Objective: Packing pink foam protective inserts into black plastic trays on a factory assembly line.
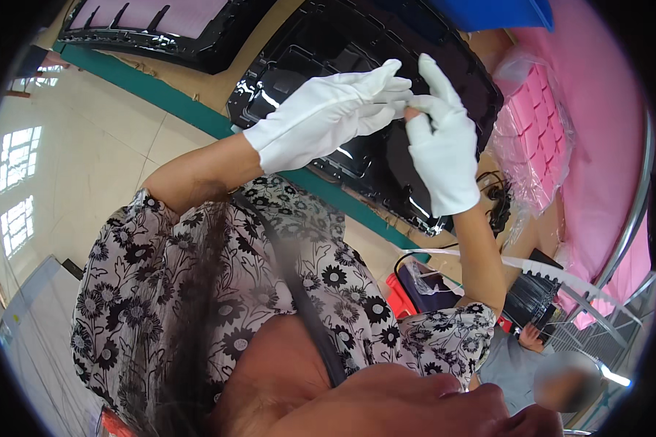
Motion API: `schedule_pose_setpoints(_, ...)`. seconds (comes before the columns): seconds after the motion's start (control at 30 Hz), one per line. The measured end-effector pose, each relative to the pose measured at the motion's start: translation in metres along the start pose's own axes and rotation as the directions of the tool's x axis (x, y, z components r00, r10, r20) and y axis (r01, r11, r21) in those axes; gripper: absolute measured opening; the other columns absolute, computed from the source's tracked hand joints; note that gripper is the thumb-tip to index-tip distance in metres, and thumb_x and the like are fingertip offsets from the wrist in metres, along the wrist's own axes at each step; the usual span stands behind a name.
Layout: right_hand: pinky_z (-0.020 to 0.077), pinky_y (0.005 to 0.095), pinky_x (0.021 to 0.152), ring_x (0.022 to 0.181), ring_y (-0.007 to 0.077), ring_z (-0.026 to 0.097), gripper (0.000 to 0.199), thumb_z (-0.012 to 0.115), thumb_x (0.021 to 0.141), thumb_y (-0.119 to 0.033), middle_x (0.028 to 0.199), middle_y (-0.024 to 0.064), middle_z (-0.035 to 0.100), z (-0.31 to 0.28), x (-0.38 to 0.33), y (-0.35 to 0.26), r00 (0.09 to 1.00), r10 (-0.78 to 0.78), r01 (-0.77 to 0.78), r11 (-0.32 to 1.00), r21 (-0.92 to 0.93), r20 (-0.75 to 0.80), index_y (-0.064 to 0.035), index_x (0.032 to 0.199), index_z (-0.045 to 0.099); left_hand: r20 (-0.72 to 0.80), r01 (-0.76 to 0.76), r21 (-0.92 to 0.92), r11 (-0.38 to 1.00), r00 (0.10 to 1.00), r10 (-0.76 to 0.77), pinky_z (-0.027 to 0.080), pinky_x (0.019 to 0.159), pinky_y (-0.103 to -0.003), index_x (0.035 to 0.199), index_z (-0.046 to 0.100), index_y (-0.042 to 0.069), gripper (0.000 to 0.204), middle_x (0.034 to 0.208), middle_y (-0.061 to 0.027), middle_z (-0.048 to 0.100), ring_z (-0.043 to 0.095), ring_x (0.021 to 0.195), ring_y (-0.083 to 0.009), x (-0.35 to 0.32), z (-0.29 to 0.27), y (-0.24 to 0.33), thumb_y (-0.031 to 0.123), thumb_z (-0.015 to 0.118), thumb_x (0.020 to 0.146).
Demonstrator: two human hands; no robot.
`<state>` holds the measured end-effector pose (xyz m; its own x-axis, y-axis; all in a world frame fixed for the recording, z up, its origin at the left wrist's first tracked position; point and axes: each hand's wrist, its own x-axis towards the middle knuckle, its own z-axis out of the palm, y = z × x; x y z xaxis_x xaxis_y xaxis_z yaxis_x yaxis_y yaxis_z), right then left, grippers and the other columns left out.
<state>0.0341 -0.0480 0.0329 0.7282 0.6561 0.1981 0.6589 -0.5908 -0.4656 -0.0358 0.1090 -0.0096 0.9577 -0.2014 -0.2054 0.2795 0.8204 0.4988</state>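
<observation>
Both hands wear white cloth gloves and are raised over a glossy black molded plastic panel (357, 51). My left hand (328, 113) has its fingers stretched toward the right. Their tips meet the fingers of my right hand (444, 146). On the right hand the index finger points up and the thumb stands apart, its bare tip showing beyond the glove. I see no object between the hands, though the overlapping fingertips partly hide each other. The black panel lies beneath them on a brown work surface with a green edge (189, 113).
A second black frame-like panel (153, 36) lies at the far left. Far right are a blue bin (488, 13), pink molded pieces in clear film (533, 135) and pink sheeting (598, 95). Dark cables (497, 197) lie beside the panel. Another person (514, 368) is at lower right.
</observation>
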Motion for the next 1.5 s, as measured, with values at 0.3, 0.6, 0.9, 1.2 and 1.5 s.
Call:
schedule_pose_setpoints(0.3, 0.0437, 0.0312, 0.093, 0.109, 0.0293, 0.057, 0.021, 0.058, 0.078, -0.015, 0.127, 0.0167, 0.052, 0.001, 0.019, 0.0, 0.977, 0.165, -0.179, 0.979, 0.093, 0.137, -0.0024, 0.093, 0.068, 0.031, -0.057, 0.127, 0.99, 0.998, 0.054, 0.044, 0.096, -0.026, 0.117, 0.05, -0.006, 0.027, 0.113, -0.0086, 0.056, 0.056, 0.106, -0.0161, 0.027, -0.011, -0.007, 0.007, 0.047, 0.094)
schedule_pose_setpoints(0.6, 0.0494, 0.028, 0.077, 0.087, 0.0204, 0.063, 0.018, 0.061, 0.077, -0.004, 0.096, 0.007, 0.066, -0.079, -0.016, 0.094, 0.984, -0.033, 0.083, 0.953, -0.29, 0.175, -0.0045, 0.095, 0.066, 0.155, -0.133, 0.284, 0.949, 0.984, 0.092, 0.046, 0.092, -0.023, 0.122, 0.046, -0.01, 0.033, 0.122, -0.0172, 0.053, 0.055, 0.112, -0.0228, 0.031, -0.01, 0.006, 0.01, 0.043, 0.096)
schedule_pose_setpoints(0.9, 0.0479, 0.0374, 0.056, 0.07, 0.0251, 0.06, 0.008, 0.067, 0.072, -0.013, 0.074, 0.0051, 0.061, -0.06, -0.027, 0.102, 0.815, -0.26, 0.555, 0.609, -0.566, 0.519, -0.0071, 0.07, 0.062, 0.196, -0.221, 0.293, 0.93, 0.966, 0.167, 0.044, 0.089, -0.024, 0.116, 0.054, -0.007, 0.03, 0.116, -0.0167, 0.058, 0.057, 0.109, -0.0209, 0.033, -0.014, 0.013, 0.001, 0.041, 0.09)
schedule_pose_setpoints(1.2, 0.0461, 0.0373, 0.058, 0.07, 0.025, 0.058, 0.009, 0.064, 0.076, -0.015, 0.072, 0.0055, 0.059, -0.057, -0.022, 0.107, 0.778, -0.253, 0.593, 0.599, -0.538, 0.576, -0.0074, 0.071, 0.063, 0.226, -0.062, 0.13, 0.99, 0.974, 0.032, 0.047, 0.083, -0.023, 0.126, 0.045, -0.006, 0.034, 0.123, -0.0147, 0.052, 0.054, 0.113, -0.0223, 0.04, -0.013, 0.018, 0.009, 0.044, 0.095)
schedule_pose_setpoints(1.5, 0.0431, 0.0341, 0.061, 0.071, 0.0214, 0.057, 0.011, 0.058, 0.08, -0.014, 0.071, 0.0036, 0.057, -0.057, -0.022, 0.101, 0.697, -0.232, 0.694, 0.456, -0.557, 0.679, -0.0095, 0.077, 0.068, 0.236, -0.066, 0.118, 0.991, 0.971, 0.037, 0.047, 0.082, -0.022, 0.126, 0.044, -0.007, 0.034, 0.123, -0.0152, 0.052, 0.054, 0.112, -0.0223, 0.041, -0.015, 0.018, 0.008, 0.043, 0.095)
